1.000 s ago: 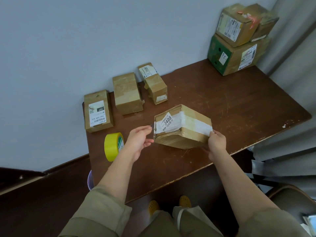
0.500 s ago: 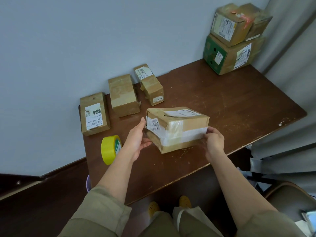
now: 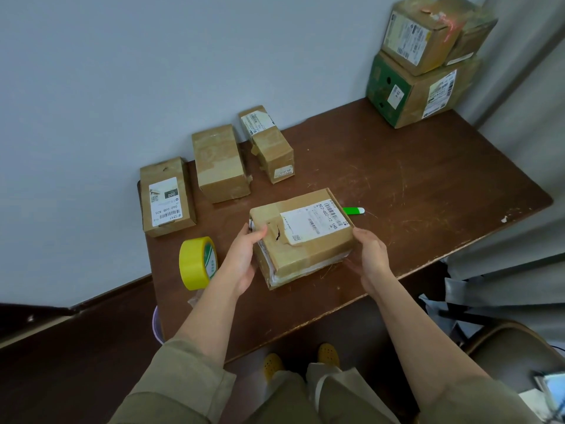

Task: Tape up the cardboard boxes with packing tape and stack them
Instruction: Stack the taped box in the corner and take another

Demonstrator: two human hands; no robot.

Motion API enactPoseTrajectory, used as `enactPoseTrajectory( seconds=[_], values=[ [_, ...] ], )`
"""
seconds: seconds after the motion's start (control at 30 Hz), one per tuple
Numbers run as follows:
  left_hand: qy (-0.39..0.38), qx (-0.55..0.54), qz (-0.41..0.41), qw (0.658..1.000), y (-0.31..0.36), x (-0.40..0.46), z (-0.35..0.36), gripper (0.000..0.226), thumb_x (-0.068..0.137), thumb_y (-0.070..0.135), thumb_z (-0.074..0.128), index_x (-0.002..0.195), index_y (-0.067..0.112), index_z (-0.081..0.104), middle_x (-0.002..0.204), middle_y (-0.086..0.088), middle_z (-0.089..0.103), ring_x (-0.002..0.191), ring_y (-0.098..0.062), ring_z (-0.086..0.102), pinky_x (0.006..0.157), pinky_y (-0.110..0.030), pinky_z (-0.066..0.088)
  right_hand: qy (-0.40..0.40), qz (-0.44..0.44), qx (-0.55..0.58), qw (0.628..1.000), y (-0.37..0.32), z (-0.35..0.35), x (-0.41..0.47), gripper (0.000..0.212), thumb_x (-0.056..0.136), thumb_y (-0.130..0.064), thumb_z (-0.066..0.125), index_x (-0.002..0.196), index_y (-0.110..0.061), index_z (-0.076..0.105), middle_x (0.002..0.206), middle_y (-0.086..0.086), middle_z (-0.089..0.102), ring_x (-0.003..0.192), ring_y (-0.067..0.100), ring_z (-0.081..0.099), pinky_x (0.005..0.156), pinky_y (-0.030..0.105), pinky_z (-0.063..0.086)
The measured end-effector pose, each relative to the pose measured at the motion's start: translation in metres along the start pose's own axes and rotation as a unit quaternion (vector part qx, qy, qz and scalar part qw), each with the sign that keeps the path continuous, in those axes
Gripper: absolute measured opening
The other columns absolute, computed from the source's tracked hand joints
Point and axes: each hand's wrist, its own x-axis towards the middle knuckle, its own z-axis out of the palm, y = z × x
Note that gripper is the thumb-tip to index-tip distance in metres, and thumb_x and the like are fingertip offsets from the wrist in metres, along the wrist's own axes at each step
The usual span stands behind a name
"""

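A cardboard box [image 3: 312, 252] with a white shipping label and a torn spot on top sits between my hands on the brown table [image 3: 428, 191]. My left hand [image 3: 244, 258] grips its left end, thumb hooked over the top edge. My right hand [image 3: 371, 255] holds the right end with fingers curled under it. A roll of yellow packing tape [image 3: 197, 263] stands on edge to the left. Three small boxes lie along the wall: a labelled one [image 3: 166, 197], a plain one [image 3: 220, 163] and a narrow one [image 3: 267, 143]. A stack of boxes [image 3: 425, 62] fills the far right corner.
A green and white cutter or pen [image 3: 354, 210] lies just behind the held box. A grey curtain [image 3: 526, 148] hangs along the right side, with a chair [image 3: 516, 350] below it. The wall borders the table at the back and left.
I have rolled the box over: the taped side that faced up is now low at the front, and the labelled face is on top. The green cutter has come into view behind it.
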Motion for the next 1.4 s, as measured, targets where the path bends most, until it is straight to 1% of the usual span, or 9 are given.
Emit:
enactPoseTrajectory(
  seconds=[0.2,0.4,0.57,0.8,0.93,1.03,1.17,1.3,1.4],
  values=[
    [0.036,-0.007,0.019,0.999,0.001,0.004,-0.004,0.064,0.088,0.003,0.059,0.145,0.025,0.04,0.13,-0.004,0.062,0.111,-0.021,0.064,0.1,-0.044,0.05,0.019,0.008,-0.002,1.0,0.002,0.003,0.001,0.026,0.102,-0.015,0.042,0.114,-0.022,0.063,0.119,0.007,0.062,0.116,0.023,0.059,0.096,0.047,0.055],
    [0.046,-0.085,0.056,0.994,0.007,0.004,-0.005,0.067,0.086,0.045,0.063,0.145,0.019,0.045,0.132,-0.004,0.063,0.118,-0.02,0.061,0.091,-0.036,0.05,0.018,-0.022,-0.045,0.999,0.0,0.009,-0.002,0.033,0.098,-0.003,0.038,0.11,-0.02,0.064,0.114,0.008,0.067,0.112,0.026,0.063,0.096,0.048,0.054],
    [0.022,-0.089,0.087,0.992,0.023,0.006,-0.011,0.047,0.092,0.033,0.058,0.137,0.019,0.056,0.127,-0.003,0.067,0.122,-0.021,0.059,0.103,-0.042,0.047,0.031,-0.036,-0.054,0.997,-0.004,0.016,-0.006,0.035,0.088,0.011,0.037,0.092,-0.014,0.062,0.093,0.011,0.067,0.083,0.024,0.062,0.064,0.032,0.05],
    [0.025,-0.062,0.073,0.995,0.033,0.014,-0.018,0.047,0.093,0.035,0.058,0.136,0.017,0.055,0.131,-0.006,0.064,0.121,-0.02,0.059,0.107,-0.043,0.043,0.057,-0.066,-0.041,0.995,-0.014,0.028,-0.014,0.026,0.095,0.001,0.045,0.097,-0.016,0.064,0.107,0.01,0.069,0.096,0.02,0.066,0.074,0.032,0.053],
    [0.033,-0.038,0.04,0.998,0.034,0.023,-0.018,0.041,0.097,0.039,0.055,0.129,0.013,0.061,0.126,-0.009,0.067,0.112,-0.022,0.064,0.092,-0.038,0.051,0.087,-0.092,-0.026,0.992,-0.027,0.031,-0.01,0.014,0.099,-0.016,0.056,0.109,-0.018,0.067,0.111,0.001,0.065,0.11,0.018,0.059,0.09,0.034,0.05],
    [0.034,0.0,0.019,0.999,0.033,0.025,-0.012,0.035,0.098,0.047,0.053,0.118,0.022,0.068,0.114,-0.001,0.071,0.11,-0.02,0.065,0.1,-0.041,0.048,0.106,-0.121,-0.022,0.987,-0.039,0.033,-0.005,0.018,0.101,-0.022,0.055,0.111,-0.014,0.068,0.1,-0.008,0.062,0.096,0.008,0.057,0.076,0.021,0.049],
    [0.028,0.036,-0.02,0.999,0.035,0.029,-0.007,0.074,0.071,0.076,0.065,0.124,0.024,0.062,0.114,0.002,0.072,0.109,-0.021,0.067,0.102,-0.05,0.046,0.101,-0.134,-0.025,0.986,-0.048,0.038,0.009,0.024,0.103,-0.031,0.053,0.096,-0.016,0.071,0.091,-0.008,0.064,0.087,0.006,0.055,0.071,0.018,0.043],
    [0.084,0.031,-0.017,0.996,0.037,0.041,-0.007,0.082,0.066,0.06,0.082,0.128,0.015,0.052,0.115,-0.001,0.07,0.107,-0.02,0.065,0.102,-0.047,0.046,0.077,-0.105,-0.069,0.989,-0.056,0.042,0.038,0.037,0.104,-0.031,0.048,0.088,-0.011,0.073,0.088,0.003,0.073,0.083,0.013,0.064,0.072,0.024,0.046],
    [0.106,0.022,-0.008,0.994,0.035,0.046,-0.012,0.096,0.049,0.056,0.091,0.127,0.013,0.057,0.111,-0.003,0.074,0.106,-0.023,0.068,0.098,-0.048,0.05,0.062,-0.107,-0.193,0.973,-0.052,0.034,0.07,0.019,0.099,-0.017,0.056,0.1,-0.012,0.075,0.103,0.006,0.073,0.087,0.017,0.063,0.075,0.028,0.046]
  ],
)
